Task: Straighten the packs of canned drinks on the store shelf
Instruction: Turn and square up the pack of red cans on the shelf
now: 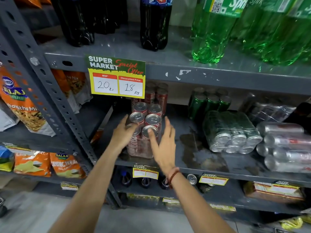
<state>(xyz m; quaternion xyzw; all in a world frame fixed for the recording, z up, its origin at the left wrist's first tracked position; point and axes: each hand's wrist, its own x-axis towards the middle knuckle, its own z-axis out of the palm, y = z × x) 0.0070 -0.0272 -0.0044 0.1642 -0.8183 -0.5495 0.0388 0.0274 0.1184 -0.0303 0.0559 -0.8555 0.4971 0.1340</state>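
A shrink-wrapped pack of red cans stands upright on the grey middle shelf, below a price sign. My left hand rests flat against the pack's left side, fingers apart. On the pack's right, my right hand is spread, its thumb touching the top of the front can. A wrapped pack of green cans lies on its side further right. A pack of silver cans also lies on its side at the far right. More red cans and green cans stand at the back.
A dark wet-looking stain marks the shelf between the red and green packs. Dark cola bottles and green bottles stand on the shelf above. Snack bags fill the rack to the left. A slotted upright post separates the racks.
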